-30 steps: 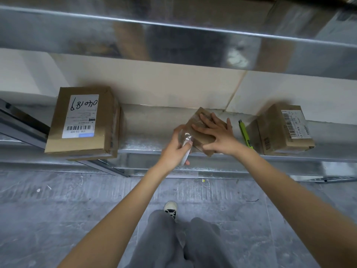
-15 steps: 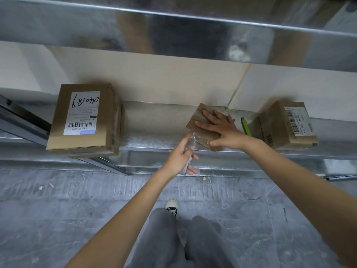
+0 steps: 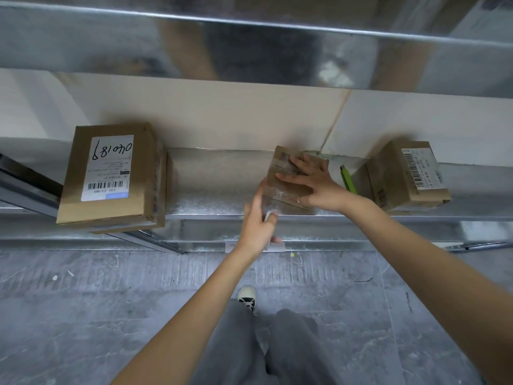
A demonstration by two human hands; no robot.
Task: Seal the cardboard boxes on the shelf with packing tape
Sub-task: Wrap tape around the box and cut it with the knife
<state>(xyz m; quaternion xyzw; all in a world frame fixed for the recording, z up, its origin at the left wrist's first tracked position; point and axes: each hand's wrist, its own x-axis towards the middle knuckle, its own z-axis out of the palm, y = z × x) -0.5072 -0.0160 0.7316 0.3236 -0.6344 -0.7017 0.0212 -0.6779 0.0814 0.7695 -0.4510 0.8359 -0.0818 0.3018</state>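
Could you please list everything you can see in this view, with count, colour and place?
Boxes: three, brown, on the shelf: left box, middle box, right box.
Tape: one strip, clear, running off the middle box's front edge.
Cutter: one, green, between middle and right boxes.
Floor: grey, below.
Shoe: one, white and black, on the floor.
Left hand: pinches the tape.
Right hand: flat on the middle box.

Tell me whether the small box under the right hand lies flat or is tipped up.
Flat. The small cardboard box lies with its broad face up on the metal shelf, and the right hand presses spread fingers on top of it.
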